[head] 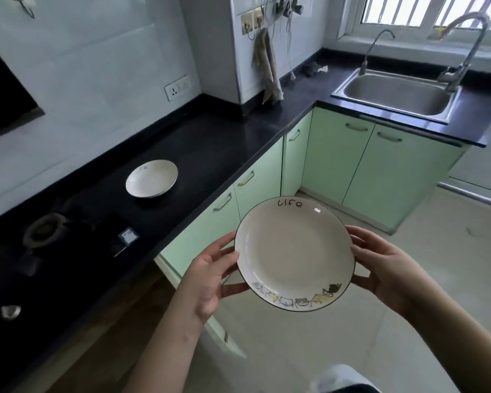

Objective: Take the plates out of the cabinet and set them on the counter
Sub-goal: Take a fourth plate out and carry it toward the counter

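A white plate (294, 252) with a dark rim, the word "life" and small cartoon figures hangs in the air above the floor, in front of the green cabinets. My left hand (210, 276) grips its left edge and my right hand (380, 268) grips its right edge, thumbs on the rim. A second white plate (151, 178) lies flat on the black counter (210, 148), to the upper left of the held one.
A gas hob with a burner (41, 228) is set into the counter at left. A steel sink (394, 93) with a tap sits at the back right under the window. Green cabinet doors (357, 163) line the base. A cloth (267, 66) hangs on the wall.
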Demonstrator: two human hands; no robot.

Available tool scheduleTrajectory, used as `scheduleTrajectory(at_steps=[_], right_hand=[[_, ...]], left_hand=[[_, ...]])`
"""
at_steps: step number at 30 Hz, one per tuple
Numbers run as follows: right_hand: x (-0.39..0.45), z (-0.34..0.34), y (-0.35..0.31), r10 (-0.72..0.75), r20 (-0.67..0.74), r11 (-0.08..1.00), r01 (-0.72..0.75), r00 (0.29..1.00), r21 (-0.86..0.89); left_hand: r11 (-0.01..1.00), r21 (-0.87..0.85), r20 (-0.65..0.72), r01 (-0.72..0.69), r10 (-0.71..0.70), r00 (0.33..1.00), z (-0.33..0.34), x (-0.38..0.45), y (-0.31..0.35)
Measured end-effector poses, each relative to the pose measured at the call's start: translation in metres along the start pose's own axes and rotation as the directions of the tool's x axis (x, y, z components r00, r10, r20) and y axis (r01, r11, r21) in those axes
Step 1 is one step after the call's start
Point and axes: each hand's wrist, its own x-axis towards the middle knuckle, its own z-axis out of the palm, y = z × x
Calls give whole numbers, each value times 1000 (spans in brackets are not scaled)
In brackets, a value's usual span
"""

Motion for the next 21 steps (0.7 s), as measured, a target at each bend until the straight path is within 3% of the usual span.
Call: scheduleTrajectory(at_steps=[14, 21], right_hand=[[200, -46, -93, 30, 145, 998, -21, 989, -64], [274, -23, -121, 83, 245, 985, -42, 966, -170]], left_hand=[[1000, -11, -140, -15, 13, 990, 85, 163, 45], [994, -100, -248, -40, 14, 969, 82, 199, 60]])
